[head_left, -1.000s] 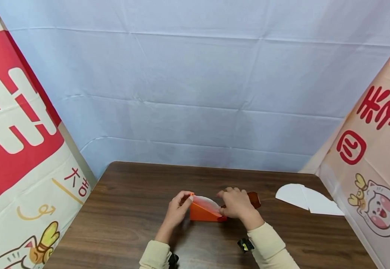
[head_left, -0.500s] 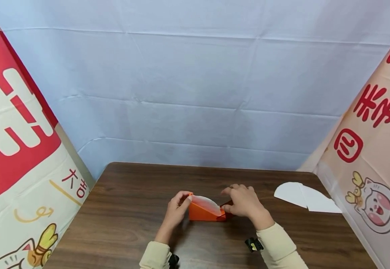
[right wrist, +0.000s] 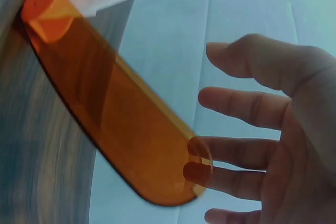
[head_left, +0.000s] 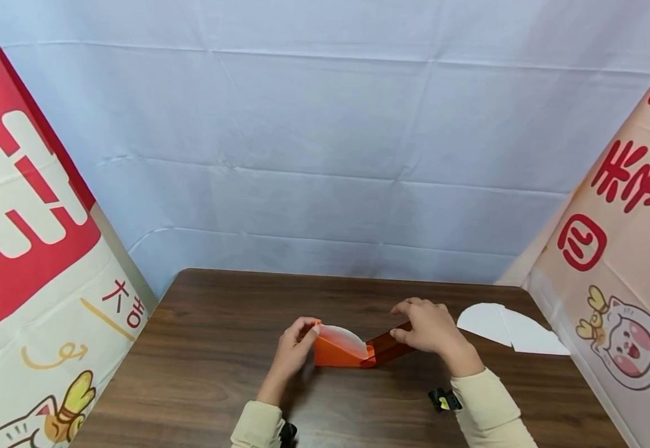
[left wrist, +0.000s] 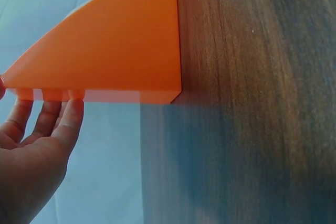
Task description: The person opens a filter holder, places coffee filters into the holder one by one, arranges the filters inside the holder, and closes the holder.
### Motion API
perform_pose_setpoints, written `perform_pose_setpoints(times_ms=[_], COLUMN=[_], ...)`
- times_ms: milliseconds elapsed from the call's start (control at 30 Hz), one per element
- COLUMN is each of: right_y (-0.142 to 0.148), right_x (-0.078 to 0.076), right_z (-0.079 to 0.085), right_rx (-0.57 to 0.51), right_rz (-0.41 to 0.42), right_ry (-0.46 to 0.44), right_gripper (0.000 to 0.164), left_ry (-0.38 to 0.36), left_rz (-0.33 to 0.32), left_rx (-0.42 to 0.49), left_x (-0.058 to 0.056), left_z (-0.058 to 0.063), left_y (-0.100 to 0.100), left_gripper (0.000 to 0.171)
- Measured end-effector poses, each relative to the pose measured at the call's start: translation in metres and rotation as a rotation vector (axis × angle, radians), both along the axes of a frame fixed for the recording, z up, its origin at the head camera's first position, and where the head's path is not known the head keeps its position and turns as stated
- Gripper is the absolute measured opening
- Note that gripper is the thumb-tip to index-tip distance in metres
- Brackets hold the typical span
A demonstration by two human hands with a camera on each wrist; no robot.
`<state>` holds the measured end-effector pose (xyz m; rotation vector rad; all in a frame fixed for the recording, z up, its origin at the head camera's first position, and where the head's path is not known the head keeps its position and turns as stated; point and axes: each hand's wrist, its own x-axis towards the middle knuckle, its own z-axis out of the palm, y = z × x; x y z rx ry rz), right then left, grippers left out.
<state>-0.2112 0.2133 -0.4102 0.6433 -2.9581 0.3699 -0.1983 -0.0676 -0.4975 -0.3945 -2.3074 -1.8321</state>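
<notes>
An orange plastic coffee filter holder (head_left: 333,356), wedge-shaped, stands on the table with white paper filters (head_left: 347,338) inside. My left hand (head_left: 293,345) pinches its tall back end, thumb on the near side; the left wrist view shows the fingers behind the holder's back wall (left wrist: 121,51). From the holder's low front end a see-through amber lid (head_left: 387,346) swings out to the right. My right hand (head_left: 428,326) is at the lid's free end. In the right wrist view its fingers are straight, two fingertips showing through the lid (right wrist: 131,129), thumb apart from it.
Two white fan-shaped paper filters (head_left: 509,330) lie at the back right of the brown wooden table (head_left: 218,330). A pale blue cloth (head_left: 313,155) hangs behind; printed banners (head_left: 627,336) flank both sides.
My right hand has moved right, from the holder's front end to the free end of the lid, and more of the lid shows. My left hand stays at the holder's back end.
</notes>
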Motion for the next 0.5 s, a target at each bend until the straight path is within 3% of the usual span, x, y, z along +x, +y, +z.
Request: perform_pose_setpoints(times_ms=[100, 233, 367, 500], right_y=[0.009, 0.019, 0.028, 0.036], right_x=[-0.002, -0.004, -0.006, -0.01], right_z=[0.001, 0.003, 0.004, 0.004], right_rx=[-0.002, -0.015, -0.033, -0.039], right_rz=[-0.017, -0.027, -0.029, -0.045], right_ry=[0.031, 0.047, 0.044, 0.038], right_gripper=[0.035, 0.033, 0.031, 0.031], left_ry=[-0.012, -0.029, -0.033, -0.01], left_rz=[0.008, 0.007, 0.012, 0.004], left_rx=[-0.008, 0.001, 0.0, 0.009], left_x=[-0.005, -0.007, -0.007, 0.0], left_z=[-0.013, -0.017, -0.014, 0.0], left_y=[-0.001, -0.001, 0.0, 0.001], left_gripper=[0.015, 0.016, 0.015, 0.015])
